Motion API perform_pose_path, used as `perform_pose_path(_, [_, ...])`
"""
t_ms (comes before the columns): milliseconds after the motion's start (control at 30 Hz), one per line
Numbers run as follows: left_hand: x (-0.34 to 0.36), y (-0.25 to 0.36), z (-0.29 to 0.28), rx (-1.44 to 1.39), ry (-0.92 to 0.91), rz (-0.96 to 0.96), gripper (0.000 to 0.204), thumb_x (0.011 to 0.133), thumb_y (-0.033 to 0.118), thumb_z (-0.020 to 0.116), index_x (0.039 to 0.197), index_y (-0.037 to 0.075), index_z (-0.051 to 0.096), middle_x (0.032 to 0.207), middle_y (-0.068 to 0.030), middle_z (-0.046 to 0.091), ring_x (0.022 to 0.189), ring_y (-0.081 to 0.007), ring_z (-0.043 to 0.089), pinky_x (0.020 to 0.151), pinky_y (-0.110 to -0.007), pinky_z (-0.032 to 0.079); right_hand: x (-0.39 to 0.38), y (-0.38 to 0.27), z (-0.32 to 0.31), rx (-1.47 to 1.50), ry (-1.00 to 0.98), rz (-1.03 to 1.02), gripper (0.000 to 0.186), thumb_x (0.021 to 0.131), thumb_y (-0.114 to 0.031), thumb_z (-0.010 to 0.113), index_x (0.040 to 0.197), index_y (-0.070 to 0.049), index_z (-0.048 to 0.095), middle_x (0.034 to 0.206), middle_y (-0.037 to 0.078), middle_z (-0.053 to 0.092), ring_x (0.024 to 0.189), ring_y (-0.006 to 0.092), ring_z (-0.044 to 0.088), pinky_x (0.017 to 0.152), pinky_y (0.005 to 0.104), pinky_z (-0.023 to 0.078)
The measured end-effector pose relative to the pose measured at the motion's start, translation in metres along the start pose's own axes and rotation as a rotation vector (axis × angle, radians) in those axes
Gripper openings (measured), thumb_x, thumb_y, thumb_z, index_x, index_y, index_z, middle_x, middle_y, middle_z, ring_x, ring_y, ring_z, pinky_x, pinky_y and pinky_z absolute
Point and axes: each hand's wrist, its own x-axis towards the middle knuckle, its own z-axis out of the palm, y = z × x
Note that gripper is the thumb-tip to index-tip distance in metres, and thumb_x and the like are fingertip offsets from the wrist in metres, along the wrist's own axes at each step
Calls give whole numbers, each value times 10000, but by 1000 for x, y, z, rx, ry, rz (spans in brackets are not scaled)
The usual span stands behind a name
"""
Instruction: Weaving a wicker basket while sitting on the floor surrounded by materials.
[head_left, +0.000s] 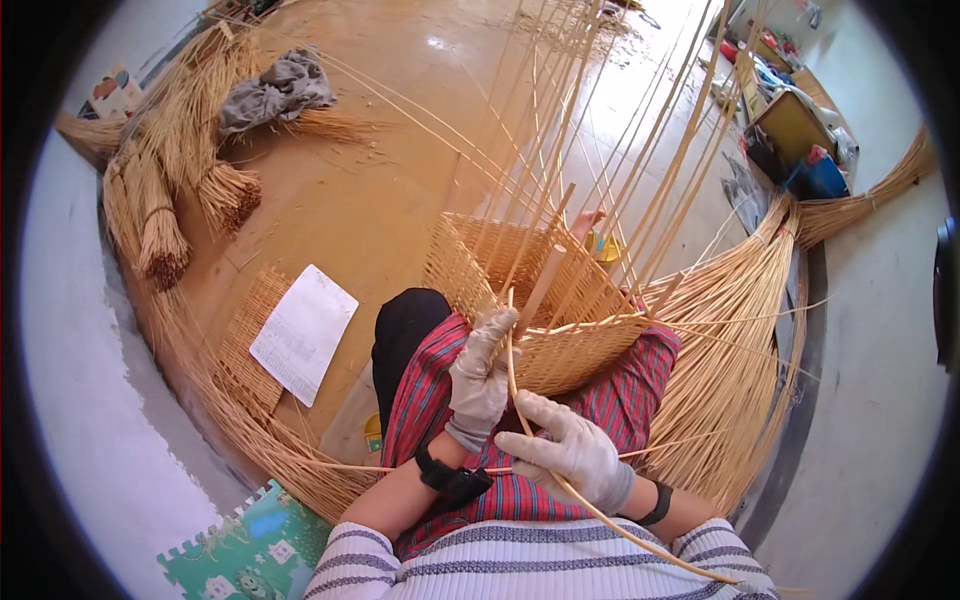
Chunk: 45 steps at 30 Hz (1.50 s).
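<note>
A square woven basket (530, 355) rests in my lap on red striped cloth, tall strands rising from it and a thick pale stake (542, 285) upright at its near side. My left hand (480, 380), in a pale glove, grips a cane strand (513, 365) at the near left of the rim, beside that stake. My right hand (570, 455), also gloved, holds the same strand lower down, its fingers curved over it; the strand runs on down past my striped sweater toward the lower right.
Cane bundles (160, 230) with grey cloth (275, 90) lie at left, above a woven mat (250, 340) and white paper (300, 330). A large cane bundle (730, 370) spreads at right, below piled household items (790, 130). A green foam mat (230, 560) is at lower left.
</note>
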Motion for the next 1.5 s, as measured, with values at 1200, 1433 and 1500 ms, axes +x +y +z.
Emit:
perform_pose_path(1200, [58, -18, 9, -293, -36, -485, 683, 995, 700, 450, 769, 74, 605, 547, 18, 459, 438, -94, 456, 407, -250, 347, -29, 99, 58, -162, 219, -222, 114, 799, -260, 676, 767, -196, 587, 646, 3, 543, 616, 230, 573, 523, 396, 452])
perform_pose_path(1433, [62, -24, 14, -211, 132, -482, 698, 974, 755, 408, 706, 118, 505, 498, 30, 357, 381, -97, 320, 358, -264, 276, -34, 123, 50, -19, 538, 94, 372, 817, -163, 809, 605, -155, 503, 571, 44, 495, 542, 270, 552, 490, 378, 427])
perform_pose_path(1500, [63, -24, 13, -199, 179, -492, 729, 938, 793, 435, 699, 111, 523, 492, 34, 378, 386, -94, 358, 364, -260, 301, -31, 138, 55, 158, 681, 196, 313, 851, -104, 799, 658, -111, 554, 603, 46, 554, 551, 207, 576, 517, 314, 446])
